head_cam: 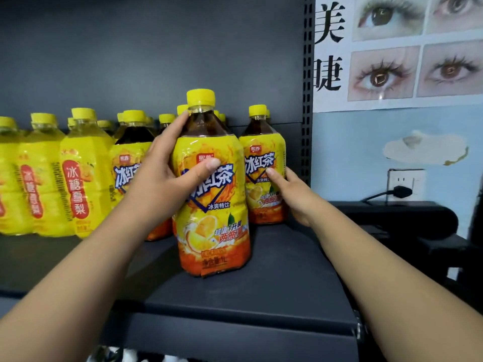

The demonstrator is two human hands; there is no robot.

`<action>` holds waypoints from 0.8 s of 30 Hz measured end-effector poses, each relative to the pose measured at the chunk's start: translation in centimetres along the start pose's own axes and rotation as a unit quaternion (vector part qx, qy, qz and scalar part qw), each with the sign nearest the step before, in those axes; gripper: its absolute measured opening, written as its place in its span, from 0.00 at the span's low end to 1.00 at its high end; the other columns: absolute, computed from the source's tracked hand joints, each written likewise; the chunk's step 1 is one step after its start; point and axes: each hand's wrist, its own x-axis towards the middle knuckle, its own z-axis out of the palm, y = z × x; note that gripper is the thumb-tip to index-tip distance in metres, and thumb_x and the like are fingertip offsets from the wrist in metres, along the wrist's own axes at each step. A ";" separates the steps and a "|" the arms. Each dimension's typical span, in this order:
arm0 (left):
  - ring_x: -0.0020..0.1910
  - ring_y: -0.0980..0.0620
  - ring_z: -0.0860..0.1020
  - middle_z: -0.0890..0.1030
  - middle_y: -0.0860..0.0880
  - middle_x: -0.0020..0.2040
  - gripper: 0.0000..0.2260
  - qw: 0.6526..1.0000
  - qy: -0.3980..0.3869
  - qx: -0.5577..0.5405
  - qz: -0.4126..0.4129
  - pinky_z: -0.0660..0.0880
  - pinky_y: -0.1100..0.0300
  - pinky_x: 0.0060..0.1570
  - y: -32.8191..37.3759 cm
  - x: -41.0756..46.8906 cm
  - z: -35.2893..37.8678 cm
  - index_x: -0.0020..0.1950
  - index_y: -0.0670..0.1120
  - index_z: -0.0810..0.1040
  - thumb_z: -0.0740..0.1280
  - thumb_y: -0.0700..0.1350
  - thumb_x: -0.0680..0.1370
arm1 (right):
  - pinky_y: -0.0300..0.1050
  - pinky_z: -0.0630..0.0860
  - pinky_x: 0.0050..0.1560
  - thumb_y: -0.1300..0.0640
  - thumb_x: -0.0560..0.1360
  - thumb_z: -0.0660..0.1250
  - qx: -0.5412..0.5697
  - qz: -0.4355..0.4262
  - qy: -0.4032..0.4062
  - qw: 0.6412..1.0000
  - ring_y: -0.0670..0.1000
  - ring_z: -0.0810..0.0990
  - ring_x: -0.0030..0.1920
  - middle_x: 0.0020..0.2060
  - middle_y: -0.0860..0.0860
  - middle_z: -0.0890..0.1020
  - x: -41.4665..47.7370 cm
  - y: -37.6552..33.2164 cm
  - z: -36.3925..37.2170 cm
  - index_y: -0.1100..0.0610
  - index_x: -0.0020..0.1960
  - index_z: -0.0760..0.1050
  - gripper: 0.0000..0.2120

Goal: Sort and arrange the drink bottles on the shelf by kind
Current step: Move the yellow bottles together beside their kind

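dark shelf (261,296): left hand (156,184) grasps front iced tea bottle (213,231); right hand (295,197) loose, straight thumb and fingers touching 1 rear tea bottle (261,152); pear drink bottles (78,178) left.

Shelf (274,283) front bare — bottle rows (78,173) block rear-left.

Front iced black tea bottle (213,205): 1L, yellow cap, dark tea, yellow-orange label, upright over front part of shelf (235,304), left grip (162,178) round shoulder & label. Second iced tea bottle (262,163) upright just behind-right, right grip (295,194) touching its side. More tea bottles (130,158) behind-left. Rock-sugar pear bottles (81,173), pale yellow, in rows far left.
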 end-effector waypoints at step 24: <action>0.74 0.53 0.37 0.39 0.49 0.76 0.32 0.964 -0.136 0.226 -0.018 0.39 0.62 0.69 -1.6 -4.2 2.6 0.75 0.52 0.43 0.56 0.58 0.77 | 0.53 0.73 0.62 0.51 0.67 0.73 -0.068 -0.119 0.049 0.989 0.47 0.76 0.57 0.58 0.45 0.76 -7.0 -2.7 2.2 0.49 0.72 0.58 0.38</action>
